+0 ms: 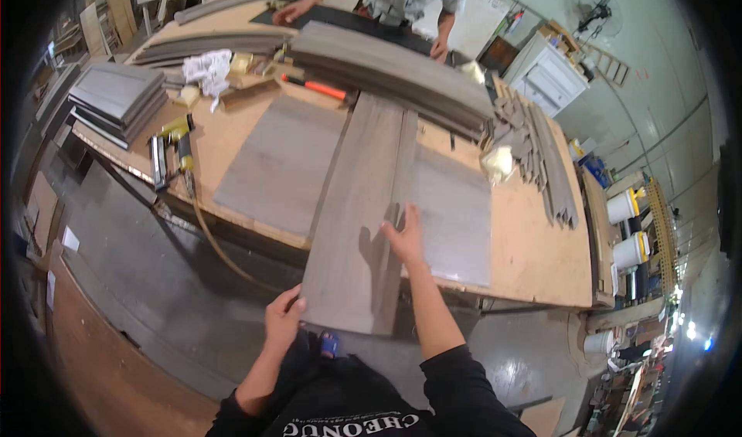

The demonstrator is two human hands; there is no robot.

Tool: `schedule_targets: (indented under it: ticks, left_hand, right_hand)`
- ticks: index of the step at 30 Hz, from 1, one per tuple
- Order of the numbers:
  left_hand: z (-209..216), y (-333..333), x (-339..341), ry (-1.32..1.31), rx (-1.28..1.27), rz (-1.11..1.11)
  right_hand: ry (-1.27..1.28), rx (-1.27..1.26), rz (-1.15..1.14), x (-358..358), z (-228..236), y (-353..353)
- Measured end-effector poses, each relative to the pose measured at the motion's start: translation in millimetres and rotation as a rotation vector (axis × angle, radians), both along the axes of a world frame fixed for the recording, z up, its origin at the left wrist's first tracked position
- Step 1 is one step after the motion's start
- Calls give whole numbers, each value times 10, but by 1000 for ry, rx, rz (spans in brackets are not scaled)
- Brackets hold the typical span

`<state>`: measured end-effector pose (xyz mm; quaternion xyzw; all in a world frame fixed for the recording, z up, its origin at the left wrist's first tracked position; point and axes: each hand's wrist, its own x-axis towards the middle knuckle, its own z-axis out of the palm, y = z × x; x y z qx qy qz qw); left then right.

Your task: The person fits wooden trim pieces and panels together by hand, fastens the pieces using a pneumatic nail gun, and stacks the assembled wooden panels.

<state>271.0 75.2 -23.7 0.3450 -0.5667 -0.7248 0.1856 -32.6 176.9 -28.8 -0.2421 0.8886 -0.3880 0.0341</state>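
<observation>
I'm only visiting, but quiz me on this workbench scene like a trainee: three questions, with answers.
1. Where is the left hand? A) At the near end of the long gray board; B) on the hose; C) on the stacked panels.
2. True or false: the yellow tool lies left of that board.
3. How many of the co-worker's hands show across the table?

Key: 1. A; 2. True; 3. Two.

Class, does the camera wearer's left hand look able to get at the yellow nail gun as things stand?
Probably yes, with a stretch: only the hose seems to lie between the left hand, at the grey board, and the nail gun.
</observation>
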Motion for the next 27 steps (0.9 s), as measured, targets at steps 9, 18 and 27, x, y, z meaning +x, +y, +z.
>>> schedule_targets:
  ticks: [9,18,27]
  left_hand:
    - [-68,264,214,125,199,-133]
    - [32,370,342,-62,-259,-78]
    - [-170,425,312,0,-124,14]
  right_hand:
    - [30,73,637,1698,546,593]
    - [177,46,629,1788,398,568]
    - [268,92,630,1840,403,537]
